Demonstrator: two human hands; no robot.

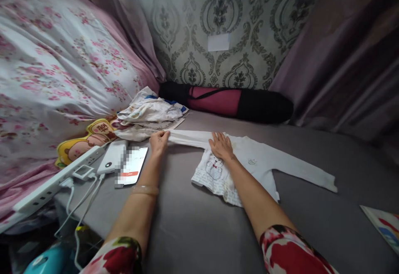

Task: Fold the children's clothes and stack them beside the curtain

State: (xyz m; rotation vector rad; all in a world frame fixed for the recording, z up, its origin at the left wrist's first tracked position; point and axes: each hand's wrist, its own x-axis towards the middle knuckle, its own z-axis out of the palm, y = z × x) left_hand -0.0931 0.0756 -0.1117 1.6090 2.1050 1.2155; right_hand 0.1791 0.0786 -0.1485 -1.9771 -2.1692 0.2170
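Observation:
A small white long-sleeved shirt (258, 157) lies spread on the grey sheet, with a bear print near its hem and its right-hand sleeve stretched out to the side. My left hand (158, 142) is closed on the cuff end of the other sleeve, which runs straight between my two hands. Flat on the shirt near that sleeve's shoulder rests my right hand (222, 145), fingers extended. Close to my left wrist lies a phone (134, 166) with a lit screen, partly blurred out.
A pile of crumpled clothes (149, 110) sits beyond my left hand. Further left are a white power bank (114, 157), a power strip (59, 178) with cables, and a yellow cartoon cushion (84, 143). A black and maroon long bag (218, 101) lies along the wall.

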